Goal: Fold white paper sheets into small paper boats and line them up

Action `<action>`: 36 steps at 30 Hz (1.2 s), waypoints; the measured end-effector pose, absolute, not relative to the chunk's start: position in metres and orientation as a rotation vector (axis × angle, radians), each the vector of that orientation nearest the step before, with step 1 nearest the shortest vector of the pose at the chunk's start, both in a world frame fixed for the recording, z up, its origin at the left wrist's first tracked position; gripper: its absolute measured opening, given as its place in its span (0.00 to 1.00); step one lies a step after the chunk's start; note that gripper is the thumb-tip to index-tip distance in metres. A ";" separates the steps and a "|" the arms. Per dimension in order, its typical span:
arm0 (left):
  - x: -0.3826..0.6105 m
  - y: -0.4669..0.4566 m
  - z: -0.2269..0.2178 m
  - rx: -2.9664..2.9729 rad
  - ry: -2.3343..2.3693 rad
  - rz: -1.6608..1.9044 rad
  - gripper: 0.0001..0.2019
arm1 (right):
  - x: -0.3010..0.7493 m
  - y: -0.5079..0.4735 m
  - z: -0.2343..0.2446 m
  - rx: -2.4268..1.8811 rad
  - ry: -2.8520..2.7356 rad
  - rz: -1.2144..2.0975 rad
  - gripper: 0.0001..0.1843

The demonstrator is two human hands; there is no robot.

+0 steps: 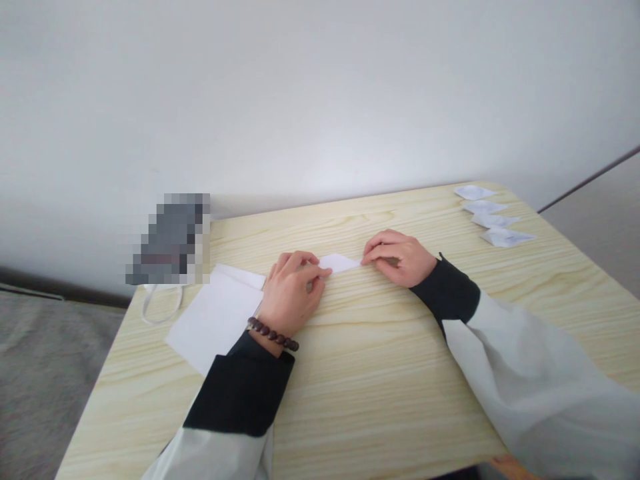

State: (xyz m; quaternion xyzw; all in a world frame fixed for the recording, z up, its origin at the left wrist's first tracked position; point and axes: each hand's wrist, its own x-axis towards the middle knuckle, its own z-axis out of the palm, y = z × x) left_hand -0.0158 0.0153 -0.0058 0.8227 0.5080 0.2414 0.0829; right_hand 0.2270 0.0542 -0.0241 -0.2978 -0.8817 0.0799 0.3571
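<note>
Right hand (400, 259) pinches folded paper (341, 263) by one tip; left hand (291, 290) hides the other, can't tell its grip tbh.

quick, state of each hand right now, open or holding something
Left hand: curled, fingertips on the left part of the small folded white paper; gripping or just pressing, can't tell.
Right hand: closed, fingertips pinching that paper's pointed right tip.

Folded paper (341, 263), left end hidden
</note>
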 end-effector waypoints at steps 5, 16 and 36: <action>-0.014 0.014 -0.005 2.468 1.466 0.775 0.12 | 0.215 0.049 -0.023 -0.740 -2.326 0.215 0.09; -0.006 0.016 -0.004 2.321 1.638 0.682 0.10 | 0.203 0.043 -0.023 -0.796 -2.327 0.234 0.12; -0.004 0.013 0.002 2.275 1.608 0.553 0.14 | 0.187 0.034 -0.019 -1.154 -2.277 0.480 0.09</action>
